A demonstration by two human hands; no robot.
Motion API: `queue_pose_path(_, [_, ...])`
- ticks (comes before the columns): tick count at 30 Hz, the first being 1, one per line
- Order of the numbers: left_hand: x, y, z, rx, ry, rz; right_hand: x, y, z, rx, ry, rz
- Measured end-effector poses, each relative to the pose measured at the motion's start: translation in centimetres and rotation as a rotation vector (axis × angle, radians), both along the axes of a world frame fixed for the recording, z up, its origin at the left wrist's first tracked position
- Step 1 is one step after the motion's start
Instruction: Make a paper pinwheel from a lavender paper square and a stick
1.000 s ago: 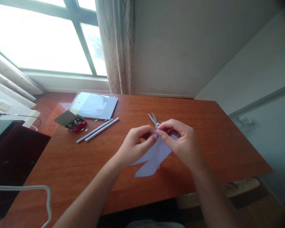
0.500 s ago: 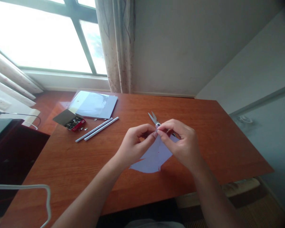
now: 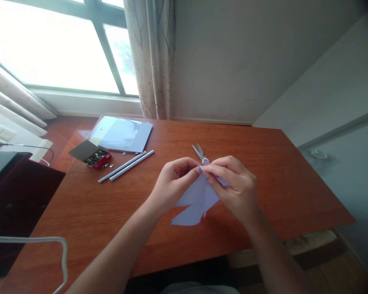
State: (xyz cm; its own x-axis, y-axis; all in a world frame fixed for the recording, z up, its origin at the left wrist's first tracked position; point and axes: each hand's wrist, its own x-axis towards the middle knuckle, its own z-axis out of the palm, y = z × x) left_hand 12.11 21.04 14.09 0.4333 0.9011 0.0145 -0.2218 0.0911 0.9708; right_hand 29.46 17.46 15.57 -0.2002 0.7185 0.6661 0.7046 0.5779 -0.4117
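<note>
A pale lilac cut paper shape (image 3: 194,202) lies partly lifted over the wooden table (image 3: 279,179). My left hand (image 3: 171,185) pinches its top edge from the left, fingers closed. Facing it from the right, my right hand (image 3: 234,185) has its fingertips closed on the same top corner. Both hands meet at the paper's upper tip. Just behind my fingers lies a pair of scissors (image 3: 199,152), blades pointing away; its handles are hidden by my right hand.
At the back left lie a lilac paper sheet stack (image 3: 122,134), an open red box of metal pins (image 3: 93,157), a few loose pins (image 3: 110,165) and two white rods (image 3: 125,165). A curtain (image 3: 151,57) hangs by the window. A white cable (image 3: 33,245) loops at lower left.
The paper's lower flaps have shifted and spread again as my fingers work its top corner. Both hands stay in nearly the same place.
</note>
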Motion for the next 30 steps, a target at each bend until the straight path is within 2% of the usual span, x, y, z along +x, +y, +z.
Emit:
queue_pose_path(13, [0.26, -0.30, -0.19, 0.078, 0.018, 0.049, -0.56, -0.26, -0.02, 0.143, -0.072, -0.082])
queue_pose_path(23, [0.12, -0.45, 0.32, 0.059, 0.020, 0.069, 0.11, -0.18, -0.50, 0.142, -0.139, -0.021])
queue_pose_path(30, [0.10, -0.38, 0.24, 0.062, 0.001, 0.067, -0.13, -0.13, -0.32, 0.124, -0.094, -0.014])
